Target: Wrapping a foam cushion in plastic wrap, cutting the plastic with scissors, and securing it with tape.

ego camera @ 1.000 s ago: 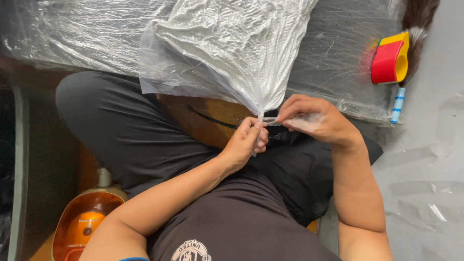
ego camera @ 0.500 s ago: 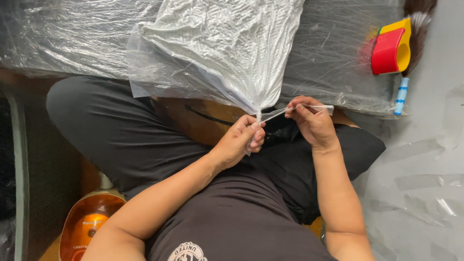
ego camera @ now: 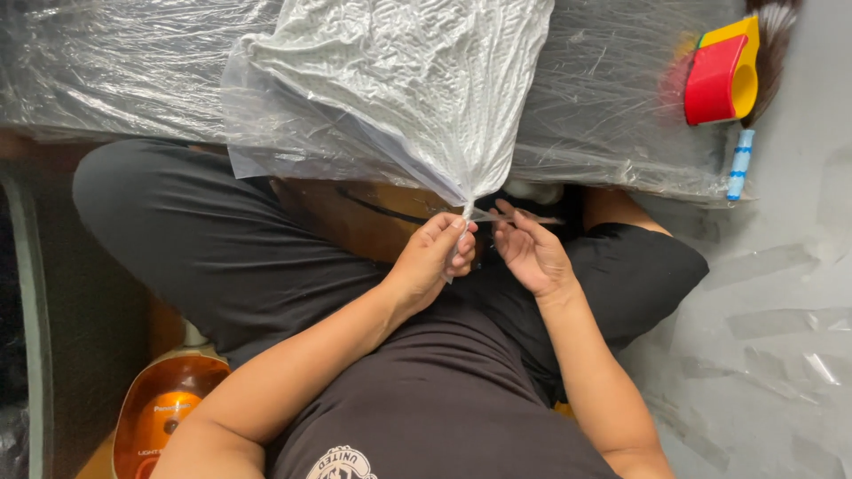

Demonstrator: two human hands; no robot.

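Two hands mid-frame: my left hand (ego camera: 437, 257) pinches the bag (ego camera: 399, 98) neck shut, right hand (ego camera: 531, 253) grips a thin strip beside it. Plastic-covered surface up top, grey floor (ego camera: 781, 337) right.

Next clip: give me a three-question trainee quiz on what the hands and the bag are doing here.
1. True or false: the left hand pinches the gathered neck of the clear plastic bag.
2. What lies right of the bag? A) red and yellow tape dispenser B) scissors C) a mug
3. What does the right hand hold?

Key: 1 true. 2 A. 3 A thin clear strip running from the bag's neck; its material cannot be told.
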